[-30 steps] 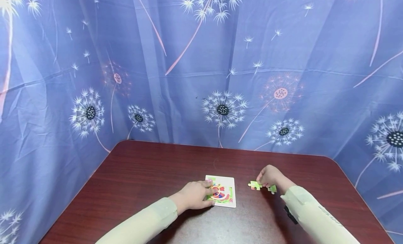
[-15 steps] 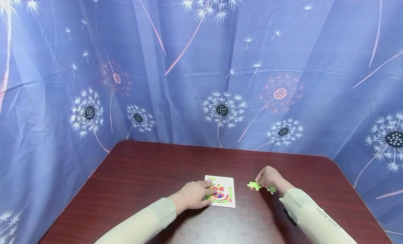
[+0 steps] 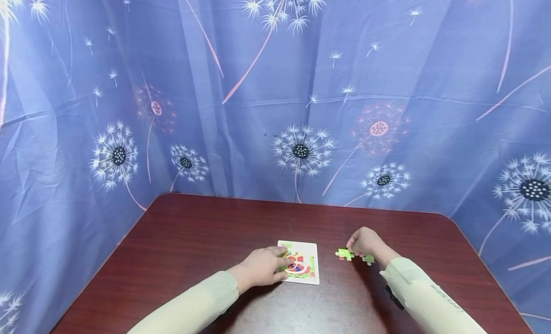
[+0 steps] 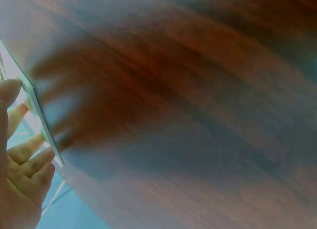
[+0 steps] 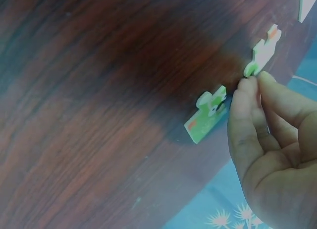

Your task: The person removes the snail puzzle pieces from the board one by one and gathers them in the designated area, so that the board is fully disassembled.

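My left hand (image 3: 261, 267) rests with spread fingers on the left side of a square white puzzle board (image 3: 306, 248), which carries a colourful picture partly covered by the fingers. In the left wrist view, several fingertips lie over the edge of this board. To the right of the board, my right hand (image 3: 366, 241) pinches the end of a green jigsaw piece (image 3: 343, 254) between thumb and fingers. The right wrist view shows that piece (image 5: 263, 51) at the fingertips, a green knob right at the pinch. A second green jigsaw piece (image 5: 205, 117) lies on the table just beside the hand.
The dark red-brown wooden table (image 3: 206, 228) has rounded far corners. A blue curtain (image 3: 241, 147) with dandelion prints hangs behind it and along both sides. The puzzle board's corner (image 5: 308, 3) shows at the upper right of the right wrist view.
The head view has shifted slightly, so everything sits a little further left. Both hands and the puzzle pieces have kept nearly the same places relative to the board.
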`<state>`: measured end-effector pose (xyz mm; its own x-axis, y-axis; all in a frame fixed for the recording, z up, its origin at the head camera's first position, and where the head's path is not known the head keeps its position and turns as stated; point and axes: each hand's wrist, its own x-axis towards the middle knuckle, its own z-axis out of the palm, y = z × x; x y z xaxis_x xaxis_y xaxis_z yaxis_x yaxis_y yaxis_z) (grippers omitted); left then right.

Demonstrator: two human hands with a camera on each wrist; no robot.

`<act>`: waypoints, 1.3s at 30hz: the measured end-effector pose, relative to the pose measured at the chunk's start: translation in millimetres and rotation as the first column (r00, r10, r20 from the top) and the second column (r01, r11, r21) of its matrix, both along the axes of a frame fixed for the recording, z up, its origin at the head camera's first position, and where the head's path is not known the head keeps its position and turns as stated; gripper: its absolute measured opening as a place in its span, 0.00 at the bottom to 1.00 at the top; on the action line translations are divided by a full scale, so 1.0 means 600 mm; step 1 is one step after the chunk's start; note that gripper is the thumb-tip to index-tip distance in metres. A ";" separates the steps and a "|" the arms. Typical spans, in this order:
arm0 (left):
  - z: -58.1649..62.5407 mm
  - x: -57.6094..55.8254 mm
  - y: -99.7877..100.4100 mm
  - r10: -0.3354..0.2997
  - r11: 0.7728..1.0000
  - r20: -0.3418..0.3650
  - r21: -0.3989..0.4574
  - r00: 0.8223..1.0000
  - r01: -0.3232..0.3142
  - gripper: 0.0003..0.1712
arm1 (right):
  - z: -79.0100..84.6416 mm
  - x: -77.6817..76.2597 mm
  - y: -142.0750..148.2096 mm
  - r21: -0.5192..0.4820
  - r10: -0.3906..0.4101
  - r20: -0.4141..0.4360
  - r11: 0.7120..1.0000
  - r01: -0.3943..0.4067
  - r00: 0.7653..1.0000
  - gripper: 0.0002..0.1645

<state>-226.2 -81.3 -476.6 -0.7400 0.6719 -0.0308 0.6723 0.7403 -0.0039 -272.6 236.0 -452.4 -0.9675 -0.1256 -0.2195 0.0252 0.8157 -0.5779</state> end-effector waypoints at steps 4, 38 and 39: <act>-0.001 0.001 -0.001 0.002 1.000 0.003 0.002 1.000 -0.002 0.25 | 0.004 0.000 -0.002 -0.002 0.001 0.005 1.000 -0.001 1.000 0.04; 0.002 0.042 -0.010 -0.124 0.992 -0.084 0.013 0.989 0.125 0.24 | -0.021 0.043 -0.155 -0.460 -0.104 0.028 0.881 0.106 0.994 0.12; 0.002 0.041 -0.010 -0.124 0.992 -0.085 0.011 0.989 0.125 0.24 | -0.021 0.043 -0.159 -0.468 -0.108 0.031 0.877 0.110 0.994 0.12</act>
